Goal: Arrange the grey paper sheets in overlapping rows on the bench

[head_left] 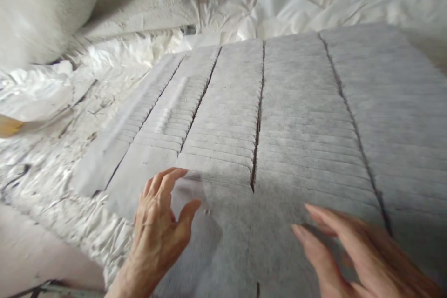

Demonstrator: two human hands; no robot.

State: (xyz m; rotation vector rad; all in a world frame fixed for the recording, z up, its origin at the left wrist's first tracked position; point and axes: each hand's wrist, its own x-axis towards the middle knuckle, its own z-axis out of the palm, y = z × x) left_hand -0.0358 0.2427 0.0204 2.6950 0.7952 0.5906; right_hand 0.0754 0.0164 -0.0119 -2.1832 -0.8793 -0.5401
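My right hand (352, 251) comes in at the lower right corner, somewhat blurred, its thumb and forefinger parted with a fair gap between the tips; it looks empty. My left hand (159, 223) reaches up from the bottom, left of the middle, fingers bent forward and the thumb standing well off from them, empty too. Right under both hands lie the thin grey sheets (303, 121), and they run on beyond my fingertips and out to either side. Whether my fingertips touch the top sheet or hang just above it, I cannot tell. Between my two hands the near part lies fairly flat, with a dark slit pointing toward me. Past my fingers the sheets overlap in long rows, their edges stepped like shingles, with dark gaps between one row and the next. At the lower left, beside my left wrist, is a pinkish flat surface (52, 247). Crumpled white wrapping (115, 233) spreads along the left of the sheets, and a yellow object (10, 126) pokes in at the left edge. Farthest off, a bulky whitish bundle (45, 4) fills the upper left.
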